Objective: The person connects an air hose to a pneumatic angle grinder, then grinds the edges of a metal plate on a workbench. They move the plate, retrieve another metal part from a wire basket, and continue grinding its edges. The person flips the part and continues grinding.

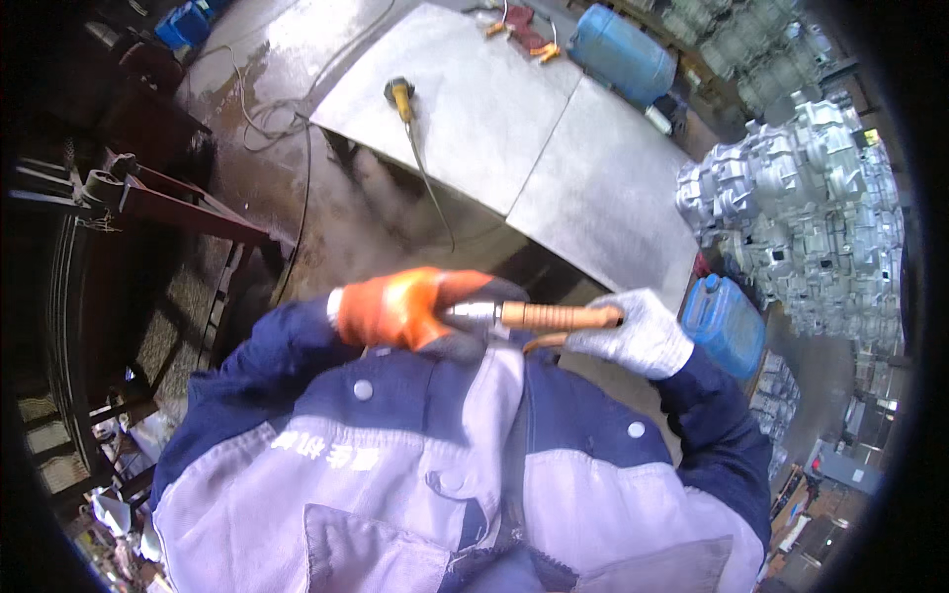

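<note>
Close in front of my chest, both hands hold a slim hand tool with a ribbed orange handle (559, 316), which looks like an air grinder. My left hand (410, 308), in an orange glove with dark fingertips, is closed around its metal collar (474, 311). The tip beyond that glove is hidden. My right hand (633, 334), in a whitish knit glove, grips the handle's far right end. A curved orange-brown strip, a lever or a hose, runs beneath the handle into the right fingers. The tool lies nearly level, collar to the left.
Ahead stands a pale metal-topped table (484, 109) bearing a yellow corded power tool (400, 99). Stacked silver castings (791, 198) rise on the right. A blue jerrycan (725, 324) sits near my right elbow, and a blue drum (621, 54) lies behind the table. Cables (262, 124) cross the floor; a dark red frame (188, 208) is at left.
</note>
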Available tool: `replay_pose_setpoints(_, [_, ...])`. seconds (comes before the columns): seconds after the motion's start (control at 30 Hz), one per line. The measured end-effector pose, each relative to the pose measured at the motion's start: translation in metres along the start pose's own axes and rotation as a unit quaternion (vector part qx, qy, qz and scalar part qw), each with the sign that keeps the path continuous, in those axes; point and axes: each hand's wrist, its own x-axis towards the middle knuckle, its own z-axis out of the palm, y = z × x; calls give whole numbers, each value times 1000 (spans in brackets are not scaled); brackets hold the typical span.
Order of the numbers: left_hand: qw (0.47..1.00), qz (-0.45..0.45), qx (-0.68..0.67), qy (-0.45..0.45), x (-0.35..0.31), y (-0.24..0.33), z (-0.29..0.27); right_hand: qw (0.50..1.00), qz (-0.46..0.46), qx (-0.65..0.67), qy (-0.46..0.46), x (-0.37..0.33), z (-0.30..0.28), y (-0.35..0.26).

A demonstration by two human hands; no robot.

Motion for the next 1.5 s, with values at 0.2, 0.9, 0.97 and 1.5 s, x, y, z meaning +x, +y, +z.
replay_pose_setpoints(0.2, [989, -63, 82, 105, 81, 27, -11, 996, 34, -69, -45, 37, -75, 13])
replay_pose_setpoints(0.9, [929, -107, 120, 334, 278, 39, -24, 974, -24, -80, -211, 213, -303, 144])
replay_pose_setpoints(0.97, [921, -80, 50, 379, 278, 30, -36, 985, -1, -42, -165, 254, -293, 174])
replay_pose_setpoints(1.5, [786, -36, -296, 541, 239, -89, -96, 938, 232, -235, 109, 514, -109, 396])
